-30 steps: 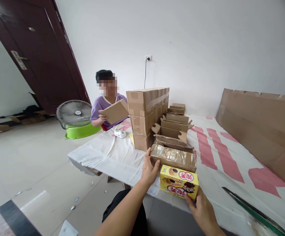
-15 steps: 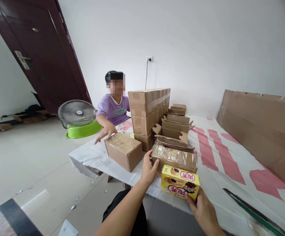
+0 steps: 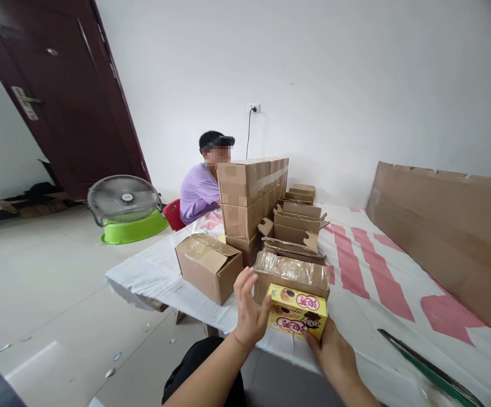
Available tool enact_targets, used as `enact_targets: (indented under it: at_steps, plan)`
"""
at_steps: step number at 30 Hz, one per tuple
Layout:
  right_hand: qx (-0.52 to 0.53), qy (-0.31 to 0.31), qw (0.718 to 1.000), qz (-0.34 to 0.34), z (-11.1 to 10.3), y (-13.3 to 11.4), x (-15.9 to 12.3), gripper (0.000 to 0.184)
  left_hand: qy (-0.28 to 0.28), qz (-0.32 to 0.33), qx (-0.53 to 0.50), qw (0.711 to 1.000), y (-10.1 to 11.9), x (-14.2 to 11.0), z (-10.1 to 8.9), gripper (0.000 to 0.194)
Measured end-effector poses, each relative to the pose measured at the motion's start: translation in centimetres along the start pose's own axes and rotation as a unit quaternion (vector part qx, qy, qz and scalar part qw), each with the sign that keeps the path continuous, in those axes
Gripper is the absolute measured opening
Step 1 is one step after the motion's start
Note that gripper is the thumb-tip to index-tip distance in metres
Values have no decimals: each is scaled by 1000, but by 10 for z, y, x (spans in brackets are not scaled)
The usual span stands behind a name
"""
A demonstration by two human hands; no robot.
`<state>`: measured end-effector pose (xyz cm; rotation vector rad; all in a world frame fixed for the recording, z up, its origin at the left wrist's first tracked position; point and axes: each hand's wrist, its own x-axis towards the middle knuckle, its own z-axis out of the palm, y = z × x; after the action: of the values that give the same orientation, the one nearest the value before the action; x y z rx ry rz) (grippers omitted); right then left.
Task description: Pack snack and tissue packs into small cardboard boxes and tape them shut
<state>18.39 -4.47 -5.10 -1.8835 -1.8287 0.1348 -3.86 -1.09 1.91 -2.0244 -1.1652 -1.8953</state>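
A small yellow printed snack box [image 3: 298, 311] stands near the table's front edge, its right end gripped by my right hand [image 3: 334, 350]. My left hand [image 3: 249, 311] is open at its left end, fingers raised and thumb close to the yellow carton; whether the thumb touches cannot be told. Right behind stands a brown cardboard box [image 3: 292, 277] with shiny clear tape on its top. To the left of my left hand sits another cardboard box [image 3: 209, 268], its top flap slightly lifted.
Stacked taped cardboard boxes [image 3: 239, 223] rise mid-table, beside a row of open cardboard cartons [image 3: 298, 220]. A long dark and green tool [image 3: 427, 364] lies at right. A large cardboard sheet [image 3: 440, 232] leans there. Another person [image 3: 197, 189] sits behind the stack; a fan [image 3: 126, 198] stands left.
My left hand has left the taped brown box and come to the yellow box's left end. The other person has drawn their arm back from the left cardboard box and turned toward the stack.
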Motion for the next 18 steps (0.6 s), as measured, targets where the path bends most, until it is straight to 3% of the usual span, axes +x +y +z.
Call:
enact_targets:
  at_steps: [2,4,8,12,18]
  plan:
    - [-12,11,1000,-4,3,-6,-2,54,-41,99,-2,994,16,-7,-5,48]
    - [-21,20,999,-14,6,-8,-4,49,-127,170,-14,977,32,-17,-5,45]
    - [7,15,1000,-27,7,-5,-6,46,-288,229,62,928,47,-31,6,49]
    - [47,10,998,-41,4,-4,-7,53,-286,229,147,919,36,-34,19,49]
    - [53,-4,998,-44,3,-5,-7,60,-264,116,174,942,22,-26,20,42]
